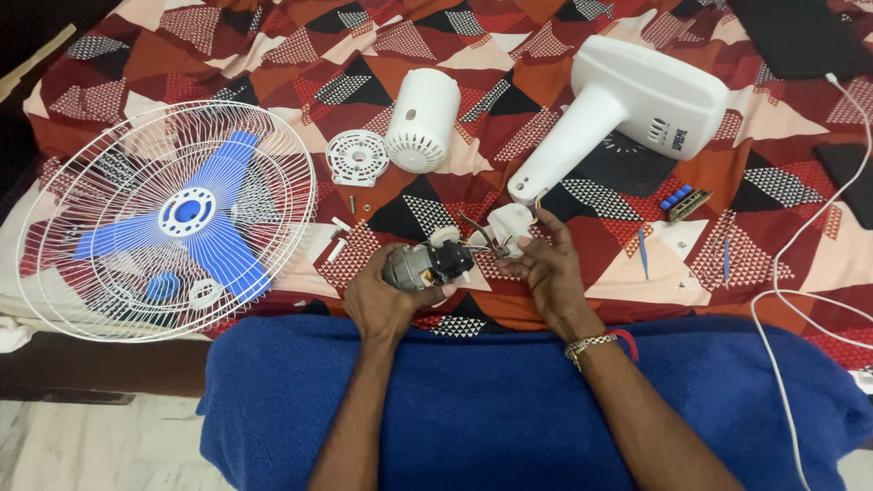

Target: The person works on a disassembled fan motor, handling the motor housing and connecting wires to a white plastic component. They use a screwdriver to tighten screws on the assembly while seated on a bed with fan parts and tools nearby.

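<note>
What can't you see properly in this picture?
- Head view: the underside of the motor is hidden by the left hand.
- The wires by the right hand are too small to follow.
- The white cable is cut off at the bottom edge.
- The screws are too small.

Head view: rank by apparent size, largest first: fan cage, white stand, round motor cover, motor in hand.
1. fan cage
2. white stand
3. round motor cover
4. motor, in the left hand; partly hidden, so unsure.

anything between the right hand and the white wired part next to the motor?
Nothing visible. The right hand fingertips already touch the white wired part; the left hand grips the fan motor beside it, joined by wires.
</note>
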